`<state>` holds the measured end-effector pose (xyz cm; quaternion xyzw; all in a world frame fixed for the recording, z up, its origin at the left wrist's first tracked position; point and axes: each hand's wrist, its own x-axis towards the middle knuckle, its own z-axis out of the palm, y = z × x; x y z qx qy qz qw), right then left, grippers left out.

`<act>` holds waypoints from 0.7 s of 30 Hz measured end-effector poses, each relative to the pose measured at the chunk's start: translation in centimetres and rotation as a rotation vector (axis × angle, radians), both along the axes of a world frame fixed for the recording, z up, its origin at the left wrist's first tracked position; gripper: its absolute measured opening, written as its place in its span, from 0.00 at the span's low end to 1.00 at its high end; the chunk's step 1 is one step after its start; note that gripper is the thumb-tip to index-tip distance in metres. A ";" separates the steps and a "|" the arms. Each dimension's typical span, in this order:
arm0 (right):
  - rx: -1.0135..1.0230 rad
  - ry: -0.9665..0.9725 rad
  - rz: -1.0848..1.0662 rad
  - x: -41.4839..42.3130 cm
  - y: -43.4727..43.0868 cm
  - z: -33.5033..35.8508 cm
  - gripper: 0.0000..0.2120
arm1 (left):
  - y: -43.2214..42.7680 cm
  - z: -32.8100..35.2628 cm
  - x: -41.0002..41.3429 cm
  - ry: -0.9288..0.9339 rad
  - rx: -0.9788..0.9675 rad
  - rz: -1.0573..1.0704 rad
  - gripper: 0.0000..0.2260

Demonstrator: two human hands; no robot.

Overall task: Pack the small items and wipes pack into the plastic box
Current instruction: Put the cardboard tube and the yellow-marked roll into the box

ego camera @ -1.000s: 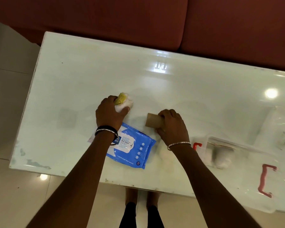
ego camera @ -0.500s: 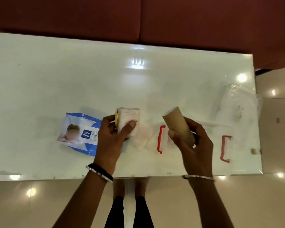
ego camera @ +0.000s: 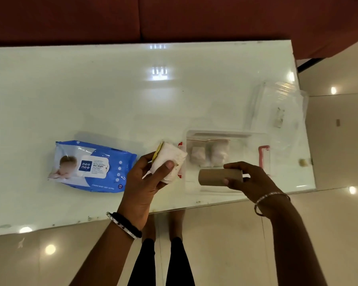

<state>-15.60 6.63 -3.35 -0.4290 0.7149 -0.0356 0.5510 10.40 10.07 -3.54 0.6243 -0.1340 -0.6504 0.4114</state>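
We see the right hand (ego camera: 250, 182) holding a brown cardboard tube (ego camera: 219, 177) over the near side of the clear plastic box (ego camera: 254, 135), right of centre in the frame. Its fingers (ego camera: 233, 166) are curled round the tube's right end. The tube's long axis runs left to right across the frame, and its free end points left. The left hand (ego camera: 141, 188) grips a white folded bundle (ego camera: 171, 159) with a yellow edge turned to the upper left. Its thumb is pressed on the front, and it is held at the box's left end. The box lies lengthwise left to right on the tabletop (ego camera: 112, 89), with a red latch (ego camera: 264, 156) at its right end and a zip bag (ego camera: 209, 152) of white pieces inside. The blue wet wipes pack (ego camera: 91, 166) lies flat at centre left, label up, with its long axis also left to right and its right end slightly lower.
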 end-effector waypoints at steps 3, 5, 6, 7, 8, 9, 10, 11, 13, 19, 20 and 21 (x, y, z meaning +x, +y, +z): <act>0.078 0.093 -0.015 0.7 -0.9 -1.5 0.23 | 0.1 0.1 -0.8 0.004 0.009 0.000 0.28; 0.120 0.188 -0.037 1.2 -1.4 -2.3 0.27 | 0.2 0.1 -1.2 -0.008 0.020 -0.008 0.28; 0.130 0.236 -0.028 1.5 -1.6 -2.6 0.27 | 0.2 0.1 -1.4 -0.016 0.024 -0.019 0.28; 0.127 0.275 -0.020 1.8 -1.7 -3.0 0.25 | 0.2 0.1 -1.5 -0.026 0.025 -0.033 0.28; 0.115 0.308 -0.017 2.0 -1.7 -3.3 0.21 | 0.2 0.2 -1.7 -0.038 0.023 -0.045 0.28; 0.105 0.341 -0.013 2.3 -1.8 -3.6 0.17 | 0.1 0.2 -1.8 -0.051 0.019 -0.055 0.27; 0.098 0.367 -0.003 2.5 -1.8 -3.9 0.16 | 0.1 0.2 -1.9 -0.066 0.011 -0.063 0.26; 0.098 0.385 0.014 2.6 -1.8 -4.2 0.15 | 0.0 0.3 -1.9 -0.084 0.002 -0.069 0.25; 0.118 0.404 0.054 2.8 -1.8 -4.2 0.18 | -0.1 0.4 -2.0 -0.133 -0.012 -0.081 0.23; -0.183 0.326 -0.101 3.2 -0.9 0.0 0.17 | -0.2 0.9 -2.1 -0.328 -0.070 -0.212 0.26; -0.195 0.157 -0.194 3.5 -0.7 1.0 0.18 | -0.3 1.0 -2.1 -0.343 -0.088 -0.246 0.25; -0.167 -0.046 -0.270 4.0 -0.6 2.0 0.19 | -0.3 1.1 -2.2 -0.353 -0.106 -0.283 0.25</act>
